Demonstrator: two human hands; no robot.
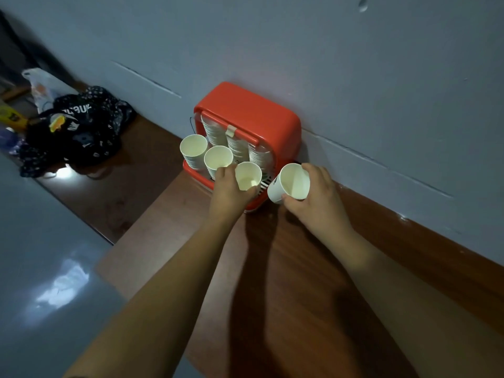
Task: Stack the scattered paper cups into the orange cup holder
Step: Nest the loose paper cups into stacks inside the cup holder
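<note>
Stacking under way at the orange cup holder (245,105): left hand (227,188) grips an upright paper cup (247,175) over its front row, right hand (320,196) holds a tilted paper cup (291,182) just beside it, likely needing lining up over a cup stack (218,159) next.

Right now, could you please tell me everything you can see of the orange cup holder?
The cup holder is a rounded orange box, glossy like plastic, standing upright on the brown wooden table with its back at the grey wall. Through its front show stacked paper cups, behind an orange bar with a pale clip. A white slotted grille lies in its base tray. The left hand grips a cup over that tray; the right hand holds a second cup beside it.
</note>
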